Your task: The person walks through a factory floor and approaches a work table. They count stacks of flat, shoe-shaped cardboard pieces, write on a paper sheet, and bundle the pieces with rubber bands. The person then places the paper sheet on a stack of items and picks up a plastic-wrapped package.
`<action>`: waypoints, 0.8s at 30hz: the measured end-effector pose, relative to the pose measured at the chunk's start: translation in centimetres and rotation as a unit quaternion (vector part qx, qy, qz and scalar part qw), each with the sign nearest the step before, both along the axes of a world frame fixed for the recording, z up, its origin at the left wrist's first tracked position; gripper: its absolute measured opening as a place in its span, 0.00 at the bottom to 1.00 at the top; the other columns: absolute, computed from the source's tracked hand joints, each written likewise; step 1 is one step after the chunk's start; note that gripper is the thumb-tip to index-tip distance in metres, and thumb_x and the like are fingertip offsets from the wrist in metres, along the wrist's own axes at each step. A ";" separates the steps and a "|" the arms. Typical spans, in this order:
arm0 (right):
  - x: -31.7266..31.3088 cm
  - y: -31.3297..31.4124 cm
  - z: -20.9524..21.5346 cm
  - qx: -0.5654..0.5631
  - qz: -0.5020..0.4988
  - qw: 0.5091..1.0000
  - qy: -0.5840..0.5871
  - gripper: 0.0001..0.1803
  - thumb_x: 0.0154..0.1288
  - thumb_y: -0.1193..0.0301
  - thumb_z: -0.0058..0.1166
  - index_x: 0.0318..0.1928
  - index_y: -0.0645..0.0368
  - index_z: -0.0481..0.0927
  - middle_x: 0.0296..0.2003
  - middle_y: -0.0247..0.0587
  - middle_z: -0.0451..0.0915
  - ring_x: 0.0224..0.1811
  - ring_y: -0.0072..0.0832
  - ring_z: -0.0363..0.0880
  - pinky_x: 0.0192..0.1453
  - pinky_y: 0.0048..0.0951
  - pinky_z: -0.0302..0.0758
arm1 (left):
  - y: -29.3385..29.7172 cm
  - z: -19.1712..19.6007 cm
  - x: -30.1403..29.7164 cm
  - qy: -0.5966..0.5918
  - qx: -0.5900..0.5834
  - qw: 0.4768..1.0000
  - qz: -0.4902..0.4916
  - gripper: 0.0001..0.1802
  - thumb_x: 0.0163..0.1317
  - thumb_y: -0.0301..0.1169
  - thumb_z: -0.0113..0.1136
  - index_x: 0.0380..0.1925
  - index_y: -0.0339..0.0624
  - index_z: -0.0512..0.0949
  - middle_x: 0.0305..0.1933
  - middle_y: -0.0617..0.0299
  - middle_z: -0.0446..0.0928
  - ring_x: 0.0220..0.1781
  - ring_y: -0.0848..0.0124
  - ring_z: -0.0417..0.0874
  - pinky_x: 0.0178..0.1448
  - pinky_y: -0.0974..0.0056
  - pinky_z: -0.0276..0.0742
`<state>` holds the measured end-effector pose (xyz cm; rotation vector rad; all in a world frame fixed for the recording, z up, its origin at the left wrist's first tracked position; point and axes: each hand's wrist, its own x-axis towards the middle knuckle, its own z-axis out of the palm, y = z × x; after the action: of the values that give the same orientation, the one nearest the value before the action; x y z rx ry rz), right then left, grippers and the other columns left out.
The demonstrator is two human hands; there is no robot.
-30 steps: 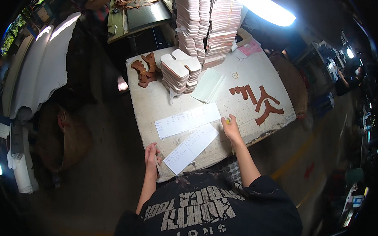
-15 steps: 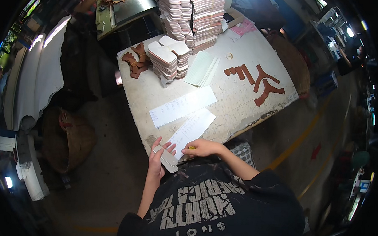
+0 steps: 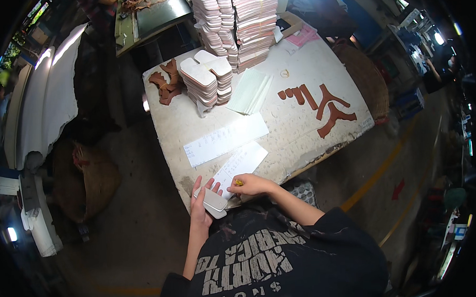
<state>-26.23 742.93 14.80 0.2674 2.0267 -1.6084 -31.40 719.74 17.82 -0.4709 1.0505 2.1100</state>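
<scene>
Grey, smooth-looking slab with rounded corners: lies slantwise across the left hand, thumb and fingers about it, fingertips spaced apart and showing past its far edge. A second pale layer shows at its near edge; cannot tell if one hinged piece or two. Slab sits at the table's near edge, in front of the dark shirt. Right hand: fingers curled together on a small yellow item, its form mostly hidden; hand is just right of the slab, apart from it, by the near end of the lower paper strip. Upper paper strip: flat on the table, beyond both hands. Brown cut pieces: farther right, well apart from the fingers
</scene>
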 end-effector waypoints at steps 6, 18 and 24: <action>-0.8 -1.6 0.8 -0.042 0.061 0.995 -0.060 0.28 0.75 0.46 0.67 0.41 0.64 0.84 0.31 0.38 0.87 0.36 0.26 0.86 0.43 0.30 0.82 | 0.0 -1.4 0.2 0.034 0.024 0.999 -0.004 0.37 0.80 0.24 0.44 0.86 0.40 0.50 0.85 0.38 0.59 0.87 0.47 0.63 0.83 0.44 0.68; -2.2 -2.2 0.8 -0.015 0.045 0.999 -0.008 0.18 0.74 0.57 0.69 0.40 0.62 0.86 0.28 0.38 0.88 0.30 0.25 0.84 0.38 0.31 0.80 | 0.5 -1.5 -1.3 0.085 -0.059 0.994 -0.027 0.31 0.80 0.24 0.56 0.80 0.35 0.64 0.72 0.43 0.78 0.70 0.57 0.82 0.72 0.54 0.81; -2.4 -1.3 0.5 -0.008 -0.021 1.000 0.019 0.17 0.77 0.58 0.65 0.40 0.62 0.87 0.29 0.42 0.89 0.30 0.29 0.87 0.40 0.33 0.82 | 0.4 -2.3 -2.3 0.132 -0.174 0.976 -0.017 0.22 0.79 0.30 0.64 0.68 0.34 0.75 0.53 0.52 0.87 0.51 0.65 0.89 0.56 0.60 0.86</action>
<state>-28.64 741.65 15.33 0.2779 2.0488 -1.6663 -33.75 720.12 15.48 -0.3385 1.5837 1.9993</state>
